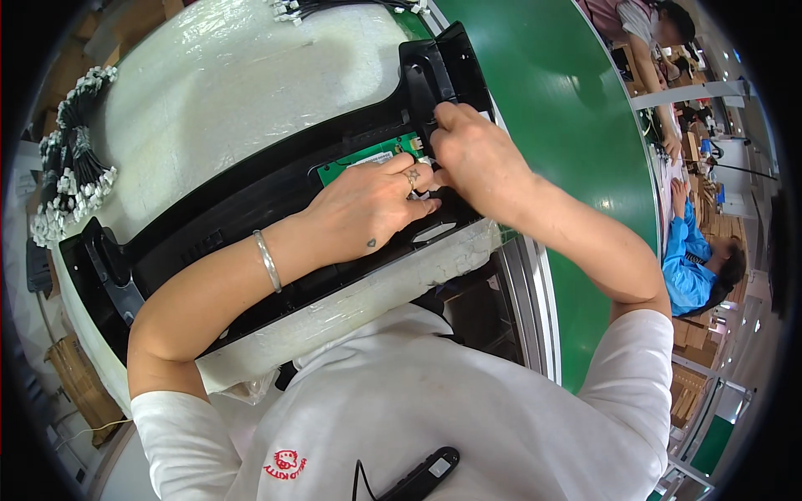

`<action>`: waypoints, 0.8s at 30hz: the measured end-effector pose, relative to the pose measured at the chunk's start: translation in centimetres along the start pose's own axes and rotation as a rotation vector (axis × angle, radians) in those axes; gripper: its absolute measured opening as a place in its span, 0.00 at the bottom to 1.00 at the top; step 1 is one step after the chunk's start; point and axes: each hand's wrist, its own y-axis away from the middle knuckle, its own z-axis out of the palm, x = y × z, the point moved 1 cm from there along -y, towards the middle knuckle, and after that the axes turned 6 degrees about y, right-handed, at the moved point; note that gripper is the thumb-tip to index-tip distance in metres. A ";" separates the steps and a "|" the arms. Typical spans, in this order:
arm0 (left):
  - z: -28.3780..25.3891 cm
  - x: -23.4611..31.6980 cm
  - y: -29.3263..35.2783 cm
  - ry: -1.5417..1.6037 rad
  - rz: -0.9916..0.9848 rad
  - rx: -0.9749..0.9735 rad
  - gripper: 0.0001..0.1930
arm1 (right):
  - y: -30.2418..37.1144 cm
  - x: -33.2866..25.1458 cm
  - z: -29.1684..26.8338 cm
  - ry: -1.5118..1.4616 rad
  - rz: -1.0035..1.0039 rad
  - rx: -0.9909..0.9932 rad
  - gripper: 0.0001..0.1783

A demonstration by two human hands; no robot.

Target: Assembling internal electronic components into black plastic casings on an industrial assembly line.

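Black housing (276, 188), one, holds one green board (357, 160); two hands (378, 204) (483, 154) reach in.

Circuit board (366, 157) partly hidden

My left hand (363, 204) palm down, fingers (391, 164) curled, my right hand (476, 154) close beside it, fingertips drawn inward, both elbows (157, 338) bent outward

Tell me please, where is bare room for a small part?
Two patches look free: the green surface, above the right forearm; and the wrapped white pad, between the black panel and the left cable bundle. Crowded: around the green circuit board, where left hand and right hand meet.
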 end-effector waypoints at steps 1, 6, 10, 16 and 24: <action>0.1 -0.1 0.1 -0.007 0.016 0.017 0.09 | -0.2 0.2 0.0 0.013 0.019 0.035 0.04; -0.6 -0.1 -0.1 0.005 0.029 -0.006 0.11 | -0.6 1.2 -0.4 -0.002 0.009 0.054 0.08; -0.7 0.2 0.4 0.018 0.018 0.056 0.14 | -1.8 2.0 -0.6 0.010 -0.139 -0.011 0.09; -1.1 -0.6 0.7 -0.064 0.093 0.051 0.14 | -8.7 3.3 -4.9 -0.271 -0.195 -0.002 0.07; -6.0 1.5 0.2 -0.063 0.062 0.035 0.06 | -23.9 7.4 -0.2 0.020 -0.041 0.479 0.06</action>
